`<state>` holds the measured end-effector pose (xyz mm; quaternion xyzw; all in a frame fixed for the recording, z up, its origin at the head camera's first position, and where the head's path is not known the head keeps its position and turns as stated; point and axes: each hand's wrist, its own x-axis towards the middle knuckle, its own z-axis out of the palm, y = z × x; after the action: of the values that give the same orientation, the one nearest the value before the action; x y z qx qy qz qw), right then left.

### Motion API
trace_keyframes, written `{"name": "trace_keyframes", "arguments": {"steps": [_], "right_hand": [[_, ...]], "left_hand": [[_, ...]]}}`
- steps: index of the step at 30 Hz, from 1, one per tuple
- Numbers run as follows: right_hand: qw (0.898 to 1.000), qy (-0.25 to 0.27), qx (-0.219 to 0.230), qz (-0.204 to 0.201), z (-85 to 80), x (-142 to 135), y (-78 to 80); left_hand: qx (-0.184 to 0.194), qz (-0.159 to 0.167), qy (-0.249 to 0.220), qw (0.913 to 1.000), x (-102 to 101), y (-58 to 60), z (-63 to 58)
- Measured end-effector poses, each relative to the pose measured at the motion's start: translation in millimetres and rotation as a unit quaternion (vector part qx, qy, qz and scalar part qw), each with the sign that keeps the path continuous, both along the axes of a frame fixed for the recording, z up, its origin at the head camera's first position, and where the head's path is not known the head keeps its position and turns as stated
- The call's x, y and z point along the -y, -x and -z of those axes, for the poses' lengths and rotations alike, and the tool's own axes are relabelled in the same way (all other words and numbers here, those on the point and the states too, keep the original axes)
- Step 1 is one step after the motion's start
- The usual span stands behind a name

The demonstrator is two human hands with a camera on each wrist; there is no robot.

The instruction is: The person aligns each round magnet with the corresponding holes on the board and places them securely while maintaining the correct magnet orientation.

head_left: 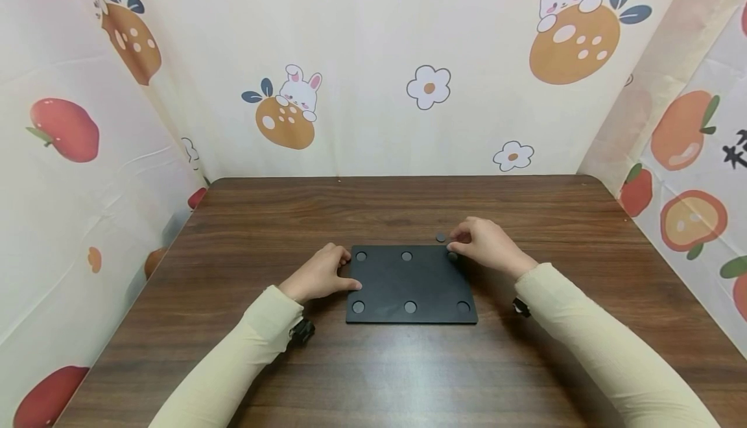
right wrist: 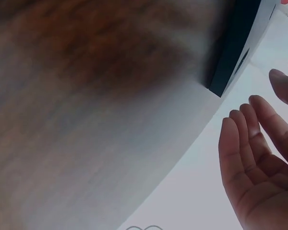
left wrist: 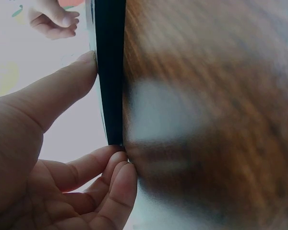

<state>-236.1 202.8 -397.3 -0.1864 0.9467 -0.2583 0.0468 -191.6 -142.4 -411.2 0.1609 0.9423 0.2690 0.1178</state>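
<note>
A flat black board (head_left: 408, 285) with several round recesses lies on the wooden table. My left hand (head_left: 320, 273) holds it at the left edge. In the left wrist view, the thumb (left wrist: 69, 84) presses the board's upper face while curled fingers (left wrist: 117, 184) meet its edge at the corner. My right hand (head_left: 483, 244) hovers at the back right corner, thumb over the board near the corner recess (head_left: 452, 257). The right wrist view shows a gap between that thumb (right wrist: 284, 88) and the loosely bent fingers (right wrist: 235, 143). A small dark disc (head_left: 440, 237) lies just behind the board.
Brown wood-grain table (head_left: 280, 214) surrounds the board. Behind it hangs a pale curtain (head_left: 373, 91) printed with rabbits, fruit and flowers, with more printed cloth at both sides. Dark wrist cameras (head_left: 303, 331) sit under the cream sleeves.
</note>
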Motion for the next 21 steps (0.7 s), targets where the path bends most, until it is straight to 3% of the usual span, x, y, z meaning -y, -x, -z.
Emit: {"name": "trace_keyframes", "arguments": {"steps": [21], "right_hand": [[0.999, 0.023, -0.019, 0.013, -0.9, 12.0, 17.7]], "left_hand": [[0.0, 0.0, 0.0, 1.0, -0.8, -1.4, -0.7]]}}
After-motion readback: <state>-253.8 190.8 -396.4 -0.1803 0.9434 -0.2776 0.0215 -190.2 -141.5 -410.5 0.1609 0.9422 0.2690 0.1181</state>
